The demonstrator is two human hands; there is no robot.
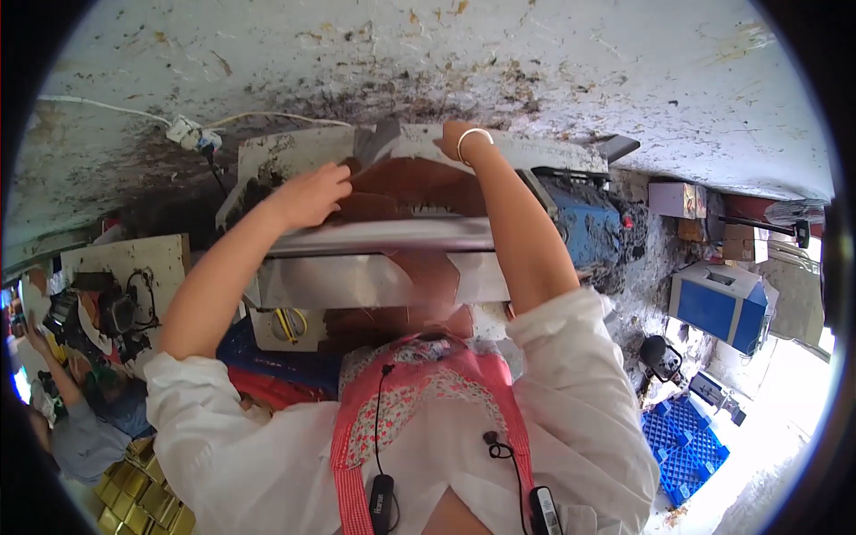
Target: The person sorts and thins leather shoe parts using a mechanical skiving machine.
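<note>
Before me stands a machine with a long shiny metal bar across its front and a bright metal plate below it. Brown, leather-like sheets lie in the trough behind the bar. More brown pieces lie stacked below the plate, close to my body. My left hand hovers over the left part of the trough, fingers loosely bent and apart, tips near a brown sheet's edge. My right hand, with a white bangle at the wrist, reaches the machine's far edge; its fingers are mostly hidden.
Yellow-handled scissors lie left of the stacked pieces. A grimy blue motor housing adjoins the machine's right side. Further right are a blue-and-white box and a blue plastic pallet. Another person is at the far left.
</note>
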